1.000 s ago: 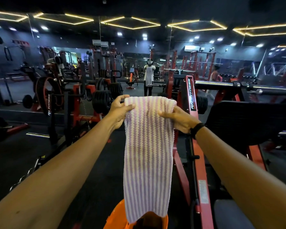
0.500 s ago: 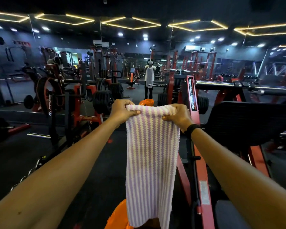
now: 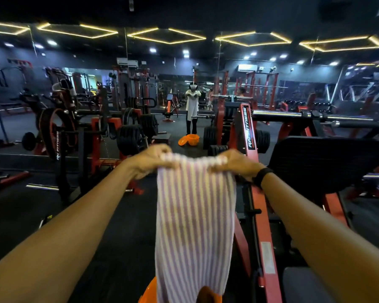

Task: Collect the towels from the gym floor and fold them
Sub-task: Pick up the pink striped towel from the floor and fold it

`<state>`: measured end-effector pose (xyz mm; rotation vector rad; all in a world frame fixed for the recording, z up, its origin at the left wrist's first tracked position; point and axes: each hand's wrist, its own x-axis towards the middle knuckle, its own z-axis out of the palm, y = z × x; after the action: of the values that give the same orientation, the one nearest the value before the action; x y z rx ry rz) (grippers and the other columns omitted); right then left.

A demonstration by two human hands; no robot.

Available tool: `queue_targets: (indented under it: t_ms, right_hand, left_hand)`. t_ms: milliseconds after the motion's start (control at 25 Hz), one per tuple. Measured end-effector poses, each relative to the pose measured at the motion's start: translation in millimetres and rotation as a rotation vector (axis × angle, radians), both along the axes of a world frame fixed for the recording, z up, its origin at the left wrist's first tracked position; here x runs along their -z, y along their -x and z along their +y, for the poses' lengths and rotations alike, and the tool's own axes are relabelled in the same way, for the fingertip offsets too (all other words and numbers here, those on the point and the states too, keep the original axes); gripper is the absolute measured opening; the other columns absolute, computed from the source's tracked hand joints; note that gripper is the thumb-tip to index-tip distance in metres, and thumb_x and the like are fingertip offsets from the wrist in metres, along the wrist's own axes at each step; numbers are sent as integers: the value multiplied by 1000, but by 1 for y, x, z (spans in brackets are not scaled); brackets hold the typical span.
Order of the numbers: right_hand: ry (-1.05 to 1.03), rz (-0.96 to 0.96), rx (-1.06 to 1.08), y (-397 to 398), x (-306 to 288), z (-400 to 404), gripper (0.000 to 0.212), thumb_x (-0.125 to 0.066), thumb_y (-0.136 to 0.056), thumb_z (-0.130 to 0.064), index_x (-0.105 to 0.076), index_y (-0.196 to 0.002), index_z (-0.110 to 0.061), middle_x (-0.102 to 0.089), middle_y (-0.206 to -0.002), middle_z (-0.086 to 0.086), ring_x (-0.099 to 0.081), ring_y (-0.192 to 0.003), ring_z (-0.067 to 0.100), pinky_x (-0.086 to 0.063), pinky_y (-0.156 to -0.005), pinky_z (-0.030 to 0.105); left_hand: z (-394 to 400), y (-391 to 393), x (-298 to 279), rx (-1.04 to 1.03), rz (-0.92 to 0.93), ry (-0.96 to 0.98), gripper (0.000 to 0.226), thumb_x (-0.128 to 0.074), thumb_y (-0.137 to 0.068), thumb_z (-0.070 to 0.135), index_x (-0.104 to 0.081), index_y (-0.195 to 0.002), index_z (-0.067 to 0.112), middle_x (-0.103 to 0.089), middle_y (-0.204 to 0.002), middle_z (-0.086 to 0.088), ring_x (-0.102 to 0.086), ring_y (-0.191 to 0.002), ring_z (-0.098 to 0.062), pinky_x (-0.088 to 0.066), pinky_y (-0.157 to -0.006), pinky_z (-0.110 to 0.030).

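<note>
Two orange tubs show: one [image 3: 192, 139] at 12 o'clock in the mirror, one [image 3: 148, 291] at 6, contents hidden. The towel [image 3: 195, 226] hangs between, left hand [image 3: 150, 161] and right hand [image 3: 233, 164] pinching its top corners.

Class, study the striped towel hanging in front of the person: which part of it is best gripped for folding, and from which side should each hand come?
Grip the striped towel at its two top corners, as the left hand and right hand do: each comes from its own outer side and pinches the upper edge. Held so, it hangs long, narrow and flat, ready to fold.
</note>
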<state>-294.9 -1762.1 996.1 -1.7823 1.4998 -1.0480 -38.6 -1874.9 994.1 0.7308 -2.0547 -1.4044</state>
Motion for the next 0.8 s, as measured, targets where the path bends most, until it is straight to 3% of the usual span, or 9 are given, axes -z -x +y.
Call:
queue_targets:
  t_ms: [80, 120, 200, 240, 320, 400, 560, 680, 800]
  right_hand:
    - [75, -503, 38, 9, -12, -5, 32, -77, -75, -25, -66, -102, -14, -73, -96, 5, -69, -86, 18, -55, -77, 33]
    - [11, -597, -26, 8, -10, -5, 35, -73, -77, -22, -63, -109, -15, -73, -101, 4, -70, -90, 19, -56, -79, 36]
    - [-212, -452, -66, 1, 15, -2, 40, -72, -73, -18, -62, -112, -16, -73, -105, 3, -70, -95, 19, -56, -86, 38]
    - [-251, -358, -64, 0, 23, -3, 46, -76, -69, -19, -62, -113, -17, -72, -108, 3, -68, -100, 19, -53, -91, 39]
    - [-192, -375, -24, 1, 27, -8, 72, -89, -55, -31, -62, -120, -13, -70, -113, 5, -67, -104, 20, -53, -92, 40]
    - [-179, -585, -11, 6, 23, -13, 88, -92, -47, -37, -59, -123, -7, -69, -113, 11, -69, -99, 23, -57, -80, 37]
    - [-289, -459, -55, -8, 44, -12, 60, -90, -52, -25, -66, -105, -8, -71, -100, 13, -71, -84, 22, -58, -76, 38]
    - [-212, -586, 79, -12, 61, -19, 54, -83, -70, -29, -56, -112, -10, -65, -84, 15, -68, -62, 17, -58, -57, 34]
    - [-268, -442, -29, -17, 61, -16, 67, -83, -67, -13, -53, -127, -15, -69, -109, 9, -67, -101, 26, -57, -83, 44]
  left_hand:
    - [-11, -5, -1, 1, 293, -186, 89, -93, -46, 38, -53, -122, 14, -68, -112, -6, -67, -99, -19, -56, -79, -34]
    - [-9, -9, 1, 58, 195, -208, 89, -92, -48, 37, -51, -125, 19, -68, -116, -3, -66, -105, -19, -54, -86, -37]
    - [6, -12, 19, 152, -202, -194, 72, -89, -55, 28, -54, -118, 26, -70, -112, 4, -66, -104, -14, -52, -92, -34]
    - [12, -12, 29, 135, -258, -196, 65, -86, -60, 22, -55, -118, 26, -71, -108, 5, -66, -101, -11, -52, -91, -32]
    - [17, -11, 38, 34, -109, -249, 72, -89, -58, 26, -57, -123, 19, -72, -106, 2, -68, -99, -13, -54, -87, -32]
    - [11, -12, 41, -77, 53, -326, 98, -93, -35, 50, -60, -121, 15, -73, -105, -4, -70, -97, -18, -55, -84, -35]
    - [8, -8, 44, -145, -93, -296, 110, -88, -21, 65, -64, -116, 14, -73, -104, -5, -68, -101, -22, -51, -94, -42]
    - [15, -11, 49, -86, -69, -315, 93, -88, -38, 59, -59, -118, 22, -71, -111, -4, -66, -105, -23, -52, -90, -46]
    - [10, -7, 59, -209, -19, -241, 79, -87, -53, 45, -56, -120, 19, -69, -109, -4, -66, -98, -19, -54, -80, -40]
